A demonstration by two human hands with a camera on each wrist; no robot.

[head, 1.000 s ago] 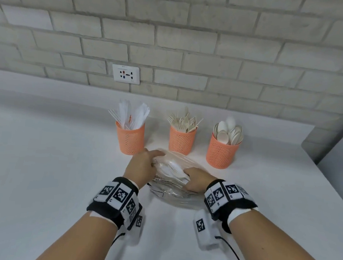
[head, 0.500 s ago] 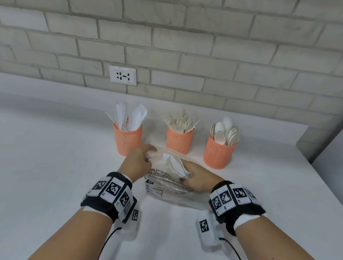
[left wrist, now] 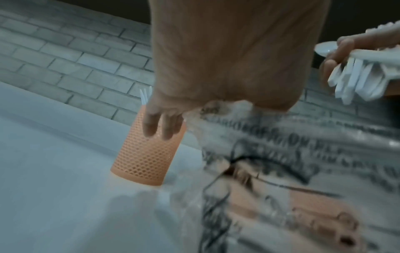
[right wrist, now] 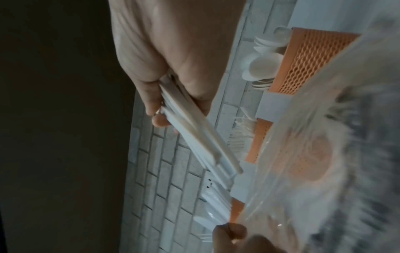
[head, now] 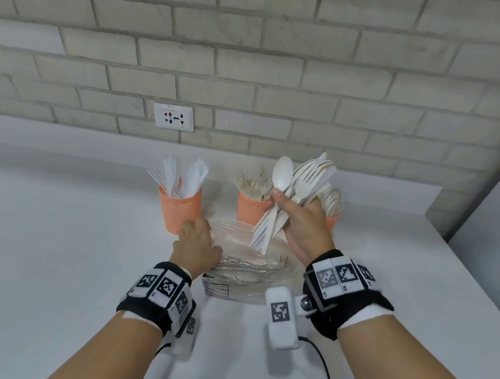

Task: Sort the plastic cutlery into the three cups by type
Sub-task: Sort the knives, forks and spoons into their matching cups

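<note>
Three orange mesh cups stand in a row by the wall: the left cup holds knives, the middle cup forks, and the right cup spoons, half hidden behind my right hand. My right hand grips a mixed bundle of white cutlery by the handles, raised above the clear plastic bag. My left hand pinches the bag's left edge, just in front of the left cup.
The white counter runs back to a brick wall with a socket. A grey side wall closes the right end. A black cable trails from my right wrist over the counter.
My right hand has come up out of the bag with a bundle of cutlery in its grip. The left hand has stayed at the bag's edge.
</note>
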